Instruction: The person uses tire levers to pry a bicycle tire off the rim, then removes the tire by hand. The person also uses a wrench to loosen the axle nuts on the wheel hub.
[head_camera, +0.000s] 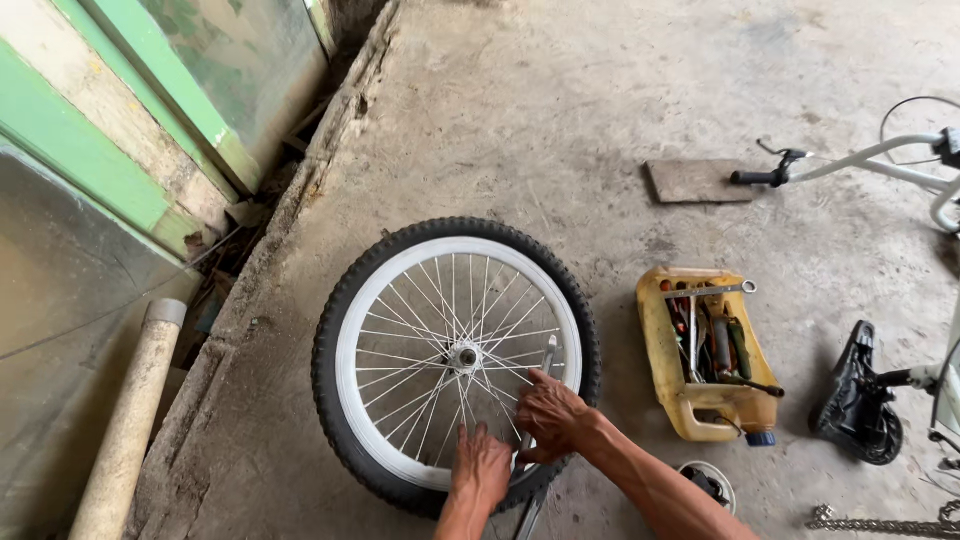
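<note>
My right hand (552, 418) grips a metal lever (541, 400) wedged at the white rim (372, 290), my left hand (482, 466) presses flat-fingered on the near rim, the bicycle wheel (455, 355) lying on concrete floor (560, 110) beside a yellow tool tub (660, 350).
</note>
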